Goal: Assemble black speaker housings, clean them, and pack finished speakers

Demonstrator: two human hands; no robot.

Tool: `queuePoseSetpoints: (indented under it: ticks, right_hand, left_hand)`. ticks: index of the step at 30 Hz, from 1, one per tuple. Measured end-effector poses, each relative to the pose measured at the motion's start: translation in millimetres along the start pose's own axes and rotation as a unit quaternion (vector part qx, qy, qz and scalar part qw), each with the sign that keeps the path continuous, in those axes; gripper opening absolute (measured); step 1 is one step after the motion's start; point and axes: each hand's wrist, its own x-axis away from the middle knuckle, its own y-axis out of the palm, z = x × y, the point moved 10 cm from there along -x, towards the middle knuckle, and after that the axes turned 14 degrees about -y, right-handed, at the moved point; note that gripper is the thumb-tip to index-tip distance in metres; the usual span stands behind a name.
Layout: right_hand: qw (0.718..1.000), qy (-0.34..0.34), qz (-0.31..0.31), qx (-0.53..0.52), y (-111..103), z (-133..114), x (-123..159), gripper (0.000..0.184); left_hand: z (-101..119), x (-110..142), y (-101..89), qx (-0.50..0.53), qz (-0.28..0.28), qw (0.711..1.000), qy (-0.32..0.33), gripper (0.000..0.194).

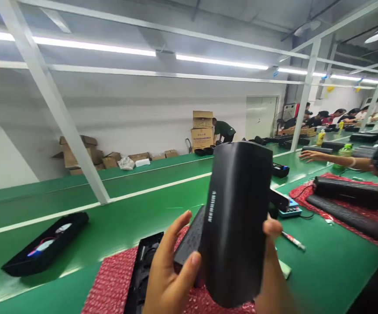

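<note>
Spreads left hand (166,272) open beside a black curved plastic shell (236,226), contact unclear; grips its edge with right hand (270,244), above red bubble wrap (108,279). Has a long black open-topped casing (15,264) farther left.

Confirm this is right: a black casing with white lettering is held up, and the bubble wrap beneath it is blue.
Only the colour is wrong: the head view shows red bubble wrap beneath the black casing.

Case (238,235), centre: black, white lettering (212,206). Wrap (110,279), bottom and right: red, bubble pattern. Belt (126,224), mid-left: green, white stripes; pen (293,241), lower right: white and red.
</note>
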Motion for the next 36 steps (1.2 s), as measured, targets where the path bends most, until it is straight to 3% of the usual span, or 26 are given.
queuePoseSetpoints:
  ticks: [2,4,6,8,11,13,15,20,24,28,36]
  right_hand:
    - [0.998,-0.034,-0.010,-0.055,32,-8,5,0.107]
    - [0.997,-0.060,-0.021,-0.041,56,-16,10,0.115]
    - [0.998,-0.056,-0.041,0.002,70,-20,17,0.100]
    - [0.997,-0.032,-0.076,0.007,77,-20,26,0.078]
    - [0.991,-0.025,-0.128,0.011,81,-21,38,0.055]
    - [0.992,-0.024,-0.121,0.021,79,-18,40,0.049]
    - [0.994,0.015,-0.107,-0.007,83,-6,39,0.055]
    - [0.985,0.127,-0.026,-0.111,87,29,27,0.078]
    - [0.965,0.196,0.035,-0.170,82,50,20,0.085]
    - [0.975,0.163,0.026,-0.151,81,48,14,0.082]
    - [0.995,0.094,0.015,-0.039,74,27,13,0.078]
  left_hand:
    - [4,11,4.8,0.057,-0.033,0.998,0.000,0.082]
    - [0,6,4.0,0.064,-0.039,0.997,-0.004,0.120]
    - [-9,-8,-8.3,0.059,-0.017,0.998,-0.012,0.139]
    - [-17,-20,-19.1,0.096,-0.034,0.995,-0.024,0.136]
    - [-23,-20,-18.7,0.230,-0.130,0.963,-0.050,0.112]
    - [-26,-14,-15.9,0.323,-0.159,0.930,-0.078,0.089]
    - [-28,-12,-11.5,0.362,-0.168,0.912,-0.096,0.079]
    - [-38,-37,-2.4,0.229,-0.171,0.952,-0.109,0.102]
    - [-42,-50,-2.9,0.203,-0.154,0.961,-0.110,0.102]
    - [-42,-46,-8.4,0.181,-0.119,0.969,-0.120,0.107]
    - [-43,-46,4.5,0.215,-0.149,0.956,-0.131,0.100]
